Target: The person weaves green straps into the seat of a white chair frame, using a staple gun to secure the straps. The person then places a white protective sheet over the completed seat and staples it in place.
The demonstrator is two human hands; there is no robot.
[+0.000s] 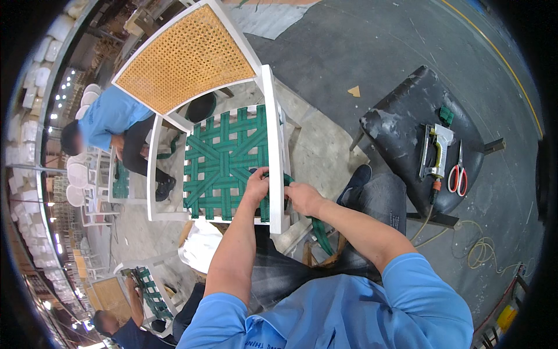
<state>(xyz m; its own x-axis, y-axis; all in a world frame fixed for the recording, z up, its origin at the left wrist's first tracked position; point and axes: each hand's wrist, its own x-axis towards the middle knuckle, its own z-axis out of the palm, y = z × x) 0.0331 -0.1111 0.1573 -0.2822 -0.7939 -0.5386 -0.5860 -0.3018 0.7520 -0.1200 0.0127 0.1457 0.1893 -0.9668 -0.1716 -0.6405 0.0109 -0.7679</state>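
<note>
In front of me stands a white armchair frame (152,186) with a woven cane back (189,61). Its seat is laced with crossing green webbing straps (225,166), some of them diagonal. My left hand (257,187) is closed at the seat's right side, its fingers on the webbing beside the chair's arm. On the outer side of that arm, my right hand (303,198) grips a green webbing strap. The strap's loose end (321,235) hangs below my right hand toward my lap. The chair's arm hides part of the webbing between my hands.
To the right, a worn black padded stool (401,116) carries a staple gun (436,150), red-handled scissors (457,177) and a small green webbing piece (446,115). A pale air hose (482,250) coils on the floor. Two co-workers (110,119) sit at the left among other chairs.
</note>
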